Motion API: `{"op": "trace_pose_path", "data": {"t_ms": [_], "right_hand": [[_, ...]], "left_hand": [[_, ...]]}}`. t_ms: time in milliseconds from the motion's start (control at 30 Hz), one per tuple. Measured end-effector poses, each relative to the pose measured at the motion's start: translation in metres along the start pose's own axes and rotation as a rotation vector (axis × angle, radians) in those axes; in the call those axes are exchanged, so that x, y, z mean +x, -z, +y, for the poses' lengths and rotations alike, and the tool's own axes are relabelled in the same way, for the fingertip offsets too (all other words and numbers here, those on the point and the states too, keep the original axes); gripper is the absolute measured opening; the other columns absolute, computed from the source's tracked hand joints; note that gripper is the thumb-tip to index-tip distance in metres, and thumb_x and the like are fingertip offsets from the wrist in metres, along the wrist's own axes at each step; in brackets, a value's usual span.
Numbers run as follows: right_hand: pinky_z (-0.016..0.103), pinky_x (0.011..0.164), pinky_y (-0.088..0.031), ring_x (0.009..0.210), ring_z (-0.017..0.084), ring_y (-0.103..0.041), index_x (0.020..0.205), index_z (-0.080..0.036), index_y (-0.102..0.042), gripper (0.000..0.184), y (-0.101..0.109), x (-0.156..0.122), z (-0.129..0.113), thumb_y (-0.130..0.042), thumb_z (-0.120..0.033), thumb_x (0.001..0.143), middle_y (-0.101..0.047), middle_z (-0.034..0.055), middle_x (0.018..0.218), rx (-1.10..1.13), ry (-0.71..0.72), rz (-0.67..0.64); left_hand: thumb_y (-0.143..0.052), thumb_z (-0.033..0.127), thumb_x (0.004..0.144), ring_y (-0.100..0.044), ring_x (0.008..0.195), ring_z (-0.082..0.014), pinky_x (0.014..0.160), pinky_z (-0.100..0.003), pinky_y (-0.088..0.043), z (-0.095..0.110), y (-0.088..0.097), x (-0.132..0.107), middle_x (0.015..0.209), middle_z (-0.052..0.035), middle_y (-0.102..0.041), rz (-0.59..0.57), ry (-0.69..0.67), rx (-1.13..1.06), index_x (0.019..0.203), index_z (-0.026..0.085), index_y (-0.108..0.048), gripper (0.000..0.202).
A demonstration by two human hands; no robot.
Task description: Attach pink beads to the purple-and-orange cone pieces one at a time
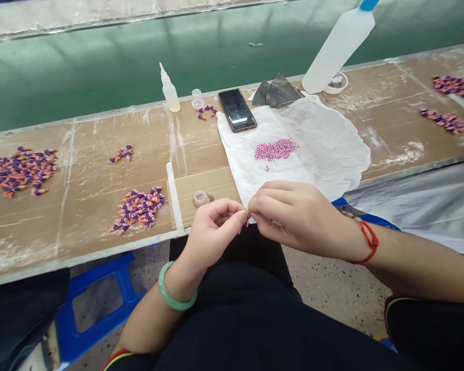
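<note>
My left hand (211, 232) is closed in a pinch on a small purple and pink piece (247, 223), mostly covered by the fingers. Fingertips of my right hand (294, 216) meet it from the other side, pinched together; whatever they grip is too small to make out. Both hands are over the table's near edge, at the corner of a white cloth-like sheet (325, 139). On that sheet lies a pile of tiny pink bits (276, 149). Left of my hands stands a small clear glass jar (201, 198) on a piece of cardboard (189, 188).
Piles of purple, pink and orange pieces (139, 208) lie at left, with more pieces (448, 121) at right. Along the back are a small dropper bottle (170, 93), a phone (237, 110), a tape roll (342, 85) and a tilted large white bottle (336, 49). A blue stool (96, 319) is below.
</note>
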State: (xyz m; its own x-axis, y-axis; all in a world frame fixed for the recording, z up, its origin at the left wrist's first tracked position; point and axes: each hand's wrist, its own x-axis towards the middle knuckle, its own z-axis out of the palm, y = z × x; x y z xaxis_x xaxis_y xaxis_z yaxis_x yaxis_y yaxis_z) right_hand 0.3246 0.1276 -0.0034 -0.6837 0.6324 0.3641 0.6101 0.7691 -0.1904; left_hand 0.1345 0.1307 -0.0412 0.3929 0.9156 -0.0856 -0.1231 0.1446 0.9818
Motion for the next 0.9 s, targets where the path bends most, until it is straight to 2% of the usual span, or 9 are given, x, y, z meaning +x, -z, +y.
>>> {"op": "trace_pose_path", "data": {"t_ms": [133,233,300,367,467,567,700,900], "right_hand": [[0.032,0.061,-0.045,0.069,0.016,-0.060,0.081,-0.019,-0.060,0.026,0.002,0.001,0.003,-0.044,-0.010,0.099,-0.070,0.0049,0.078,-0.219,0.216,0.026],[0.032,0.064,-0.047,0.075,0.017,-0.064,0.085,-0.020,-0.062,0.026,0.001,0.001,0.004,-0.044,-0.011,0.101,-0.072,0.0042,0.081,-0.214,0.266,0.044],[0.031,0.065,-0.049,0.076,0.017,-0.066,0.087,-0.020,-0.061,0.021,0.000,0.001,0.003,-0.046,-0.012,0.099,-0.073,0.0041,0.083,-0.042,0.142,0.074],[0.028,0.064,-0.050,0.071,0.014,-0.065,0.087,-0.020,-0.060,0.016,-0.001,0.001,0.000,-0.049,-0.013,0.096,-0.072,0.0025,0.080,0.199,-0.074,0.095],[0.024,0.062,-0.049,0.064,0.011,-0.062,0.083,-0.019,-0.060,0.012,-0.003,0.003,-0.004,-0.054,-0.014,0.092,-0.069,-0.0004,0.074,0.497,-0.317,0.057],[0.022,0.061,-0.048,0.063,0.010,-0.060,0.078,-0.018,-0.060,0.011,-0.003,0.005,-0.006,-0.056,-0.012,0.086,-0.068,-0.0012,0.071,0.634,-0.371,-0.009],[0.021,0.057,-0.044,0.059,0.009,-0.055,0.073,-0.019,-0.056,0.012,-0.003,0.007,-0.007,-0.057,-0.012,0.082,-0.065,-0.0023,0.067,0.651,-0.382,-0.022],[0.020,0.057,-0.044,0.059,0.009,-0.053,0.073,-0.019,-0.056,0.013,-0.004,0.010,-0.009,-0.056,-0.010,0.082,-0.063,-0.0029,0.066,0.658,-0.370,-0.023]], "left_hand": [[-0.071,0.027,0.079,-0.038,0.048,-0.0067,0.047,-0.020,-0.034,0.000,0.000,0.001,0.052,0.0056,-0.048,-0.005,0.047,-0.067,0.067,0.017,-0.063,0.018],[-0.071,0.026,0.077,-0.039,0.048,-0.0065,0.046,-0.020,-0.033,0.001,-0.001,0.000,0.052,0.0057,-0.048,0.007,0.046,-0.097,0.065,0.017,-0.061,0.019],[-0.070,0.026,0.077,-0.041,0.048,-0.0070,0.046,-0.020,-0.034,0.004,-0.001,-0.001,0.053,0.0045,-0.052,0.023,0.009,-0.066,0.064,0.017,-0.060,0.018],[-0.069,0.024,0.077,-0.045,0.049,-0.0081,0.047,-0.020,-0.036,0.007,0.000,-0.004,0.055,0.0029,-0.055,0.058,-0.057,0.037,0.064,0.017,-0.061,0.016],[-0.065,0.020,0.077,-0.047,0.050,-0.0095,0.047,-0.021,-0.038,0.011,0.002,-0.007,0.056,0.0015,-0.058,0.102,-0.185,0.243,0.065,0.017,-0.063,0.013],[-0.062,0.017,0.079,-0.046,0.048,-0.0092,0.046,-0.022,-0.038,0.012,0.004,-0.010,0.056,0.0014,-0.058,0.098,-0.297,0.408,0.065,0.018,-0.063,0.013],[-0.061,0.015,0.081,-0.044,0.046,-0.0084,0.045,-0.021,-0.035,0.012,0.006,-0.010,0.053,0.0029,-0.055,0.091,-0.410,0.536,0.065,0.018,-0.063,0.016],[-0.059,0.015,0.081,-0.043,0.046,-0.0089,0.046,-0.021,-0.034,0.013,0.010,-0.010,0.050,0.0029,-0.054,0.068,-0.457,0.607,0.064,0.018,-0.061,0.018]]}}
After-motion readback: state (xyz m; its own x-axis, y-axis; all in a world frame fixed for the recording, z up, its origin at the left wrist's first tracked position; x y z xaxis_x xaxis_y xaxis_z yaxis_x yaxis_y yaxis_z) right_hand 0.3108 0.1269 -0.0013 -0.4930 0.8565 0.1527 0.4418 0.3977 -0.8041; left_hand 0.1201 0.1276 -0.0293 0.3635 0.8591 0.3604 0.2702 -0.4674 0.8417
